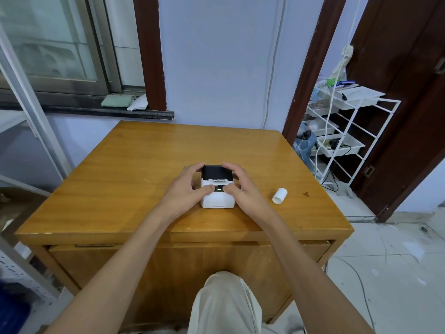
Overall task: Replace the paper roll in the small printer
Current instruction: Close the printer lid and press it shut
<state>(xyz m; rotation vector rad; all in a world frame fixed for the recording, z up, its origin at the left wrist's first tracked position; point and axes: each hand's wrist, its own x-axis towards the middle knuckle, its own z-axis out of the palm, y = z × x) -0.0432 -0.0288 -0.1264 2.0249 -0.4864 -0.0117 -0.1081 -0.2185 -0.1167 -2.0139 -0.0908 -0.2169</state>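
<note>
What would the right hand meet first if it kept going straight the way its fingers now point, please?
The right hand points inward and to the left, and it is already on the small printer, fingers at its dark lid and thumb by the front buttons. Beyond the printer lies the left hand. The paper roll sits apart, outside that line.

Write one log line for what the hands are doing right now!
left hand: on printer | right hand: on printer | lid: closed | paper roll: lying on table, right of printer, untouched
</note>
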